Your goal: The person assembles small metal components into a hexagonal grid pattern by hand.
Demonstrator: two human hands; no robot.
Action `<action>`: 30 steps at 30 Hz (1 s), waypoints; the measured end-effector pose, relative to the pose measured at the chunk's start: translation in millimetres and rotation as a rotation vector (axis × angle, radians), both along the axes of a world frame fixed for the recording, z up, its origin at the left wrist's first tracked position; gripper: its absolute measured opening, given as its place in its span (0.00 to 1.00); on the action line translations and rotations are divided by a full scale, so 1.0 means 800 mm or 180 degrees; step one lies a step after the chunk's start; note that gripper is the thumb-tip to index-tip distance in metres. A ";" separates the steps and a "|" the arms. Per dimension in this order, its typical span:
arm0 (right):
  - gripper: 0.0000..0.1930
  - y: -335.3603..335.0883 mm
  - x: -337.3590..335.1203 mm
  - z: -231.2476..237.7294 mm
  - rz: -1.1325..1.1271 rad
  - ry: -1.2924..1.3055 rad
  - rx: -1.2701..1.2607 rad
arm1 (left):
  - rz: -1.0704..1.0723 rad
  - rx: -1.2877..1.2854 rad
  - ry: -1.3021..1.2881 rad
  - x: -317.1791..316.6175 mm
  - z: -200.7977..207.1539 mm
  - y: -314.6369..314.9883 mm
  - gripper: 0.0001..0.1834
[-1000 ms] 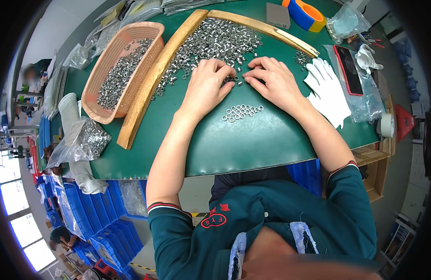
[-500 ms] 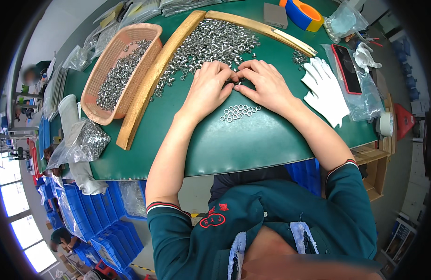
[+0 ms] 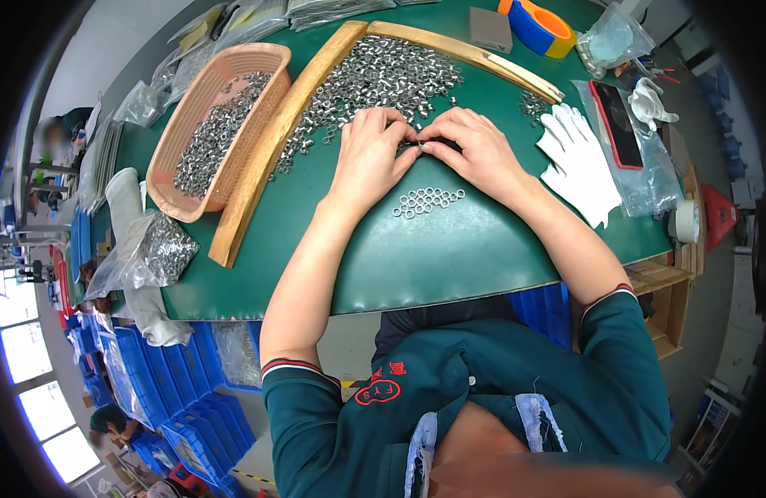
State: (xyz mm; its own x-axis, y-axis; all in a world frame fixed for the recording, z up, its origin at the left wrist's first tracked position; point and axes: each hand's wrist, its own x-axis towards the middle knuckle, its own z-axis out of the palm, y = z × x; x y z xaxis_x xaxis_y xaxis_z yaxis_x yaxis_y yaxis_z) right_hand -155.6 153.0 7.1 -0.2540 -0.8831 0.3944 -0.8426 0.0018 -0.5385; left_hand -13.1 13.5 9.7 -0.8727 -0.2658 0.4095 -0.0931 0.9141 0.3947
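Observation:
My left hand (image 3: pixel 368 151) and my right hand (image 3: pixel 470 148) meet fingertip to fingertip over the green table, just in front of a heap of small metal rings (image 3: pixel 383 70). Thumbs and forefingers of both are pinched together around a tiny metal ring (image 3: pixel 420 144), mostly covered by the fingertips. Closer to me, several rings (image 3: pixel 428 200) lie flat, side by side in a tight cluster. The heap sits in the corner of two joined wooden strips (image 3: pixel 262 170).
Left of the strips stands a pink basket (image 3: pixel 168 170) of rings, near a clear bag of metal parts (image 3: pixel 168 249). On the right lie a white glove (image 3: pixel 578 158) and a red-edged phone (image 3: pixel 617 124). A tape dispenser (image 3: pixel 539 29) and grey block (image 3: pixel 490 30) are at the back.
Both hands stay together with only slight finger movement; my right thumb has shifted up a little toward the left fingertips. The ring cluster looks the same.

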 end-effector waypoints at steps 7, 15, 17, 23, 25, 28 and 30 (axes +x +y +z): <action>0.09 0.001 -0.003 -0.002 -0.0025 -0.0217 -0.0098 | -0.0023 -0.0100 0.0197 -0.002 -0.009 0.000 0.09; 0.08 0.000 -0.003 0.002 -0.0063 -0.0427 -0.0156 | 0.0007 0.0026 0.0302 -0.003 -0.006 0.002 0.08; 0.08 0.000 -0.003 0.002 -0.0055 -0.0470 -0.0242 | -0.0028 0.0108 0.0288 -0.002 -0.003 0.004 0.08; 0.07 0.000 -0.003 0.004 -0.0024 -0.0458 -0.0418 | -0.0027 0.0272 0.0360 -0.001 -0.001 0.002 0.07; 0.07 0.000 -0.003 0.005 -0.0061 -0.0491 -0.0318 | -0.0006 0.0367 0.0390 0.000 -0.002 0.001 0.07; 0.07 -0.001 -0.003 0.001 -0.0021 -0.0359 -0.0448 | 0.0010 0.0494 0.0407 -0.001 -0.005 -0.002 0.07; 0.07 -0.001 -0.005 -0.001 0.0026 -0.0158 -0.0584 | 0.0005 0.0528 0.0394 -0.001 -0.006 -0.001 0.07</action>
State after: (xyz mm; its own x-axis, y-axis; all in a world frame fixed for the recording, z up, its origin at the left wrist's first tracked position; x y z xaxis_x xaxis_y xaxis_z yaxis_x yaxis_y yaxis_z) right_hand -159.7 152.2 6.4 -0.2701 -0.7997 0.5363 -0.8147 -0.1071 -0.5700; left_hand -14.2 12.4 5.2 -0.8181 -0.3397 0.4641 -0.0359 0.8355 0.5483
